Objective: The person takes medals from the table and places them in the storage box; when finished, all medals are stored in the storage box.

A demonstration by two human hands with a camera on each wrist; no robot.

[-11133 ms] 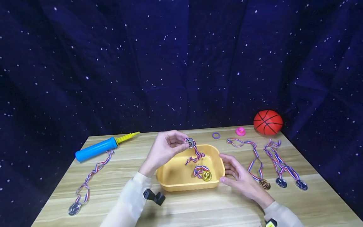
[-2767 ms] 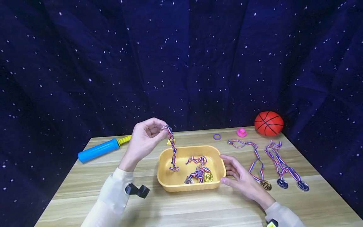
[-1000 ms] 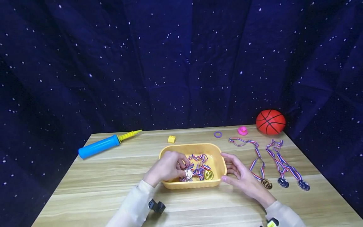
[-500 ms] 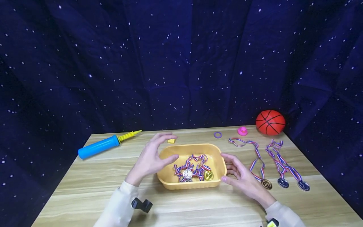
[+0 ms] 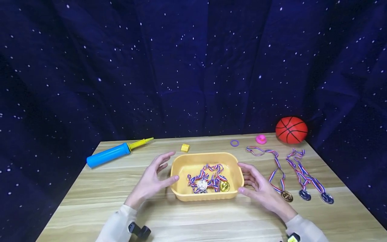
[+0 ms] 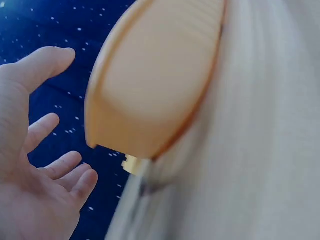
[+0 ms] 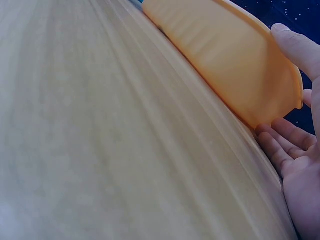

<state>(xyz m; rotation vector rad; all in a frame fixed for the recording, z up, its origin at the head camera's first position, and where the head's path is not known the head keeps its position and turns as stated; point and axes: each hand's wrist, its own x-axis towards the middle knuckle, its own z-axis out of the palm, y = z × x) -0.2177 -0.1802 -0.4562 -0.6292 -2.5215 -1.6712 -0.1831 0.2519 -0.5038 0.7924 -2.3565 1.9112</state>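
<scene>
A yellow plastic basin [image 5: 207, 197] stands in the middle of the table. Inside it lie a gold medal [image 5: 224, 186], a silver medal [image 5: 202, 184] partly covering another silver one, and tangled striped ribbons [image 5: 214, 168]. My left hand [image 5: 148, 183] is at the basin's left end with fingers spread and nothing held; in the left wrist view a gap shows between that hand [image 6: 40, 165] and the wall. Against the right end rests my right hand [image 5: 263, 191], its thumb by the rim and its relaxed fingers along the outer wall, as the right wrist view shows.
To the right lie a bronze medal [image 5: 287, 196] and two silver medals [image 5: 304, 195] with ribbons. Along the back are a blue hand pump [image 5: 108, 155], a yellow toy block [image 5: 185, 148], a purple ring [image 5: 234, 143], a pink rubber duck [image 5: 261, 139] and a red toy basketball [image 5: 291, 130].
The silver medal from the table's left side is now in the basin. My left hand let go of it and moved out to the basin's left end. The right hand stayed put.
</scene>
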